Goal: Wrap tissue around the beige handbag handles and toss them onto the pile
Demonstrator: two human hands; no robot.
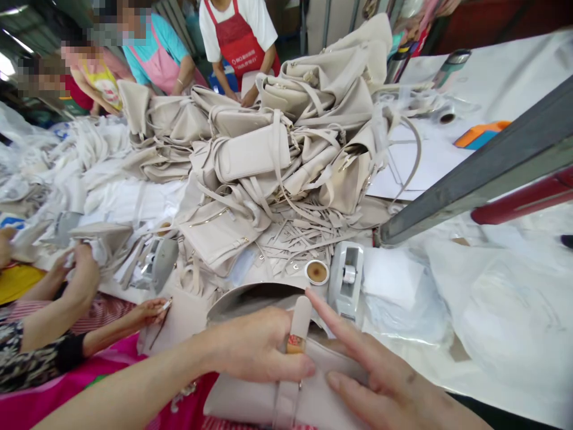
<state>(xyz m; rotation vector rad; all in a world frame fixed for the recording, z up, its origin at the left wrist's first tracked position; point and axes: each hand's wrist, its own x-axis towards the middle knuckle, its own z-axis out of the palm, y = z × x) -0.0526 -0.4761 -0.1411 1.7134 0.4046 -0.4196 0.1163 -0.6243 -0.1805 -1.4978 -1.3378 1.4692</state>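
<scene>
Currently, the left hand (257,346) pinches a narrow pale-beige leather-look strap (301,319) between thumb and fingers at the lower centre of the frame, the strap's rounded end poking up above the grip. The right hand (376,364) grips nothing visible: its forefinger stretches toward the strap end and its thumb lies against the pale-beige soft-sided handbag (244,403) to which the strap belongs. That handbag sits at the bottom centre, its dark mouth gaping just beyond the hands. Above it in the frame are a small round white dish with brown contents (317,272) and, to the dish's right, a grey boxy device with a white knob (347,286). Loose beige strips (295,236) lie higher up, below a large heap of similar beige handbags (250,156) that fills the centre of the white-topped table (532,68). At lower left, a neighbouring person's hand (152,313) holds a small white item, while a person in a red apron (242,45) stands at the top centre.
</scene>
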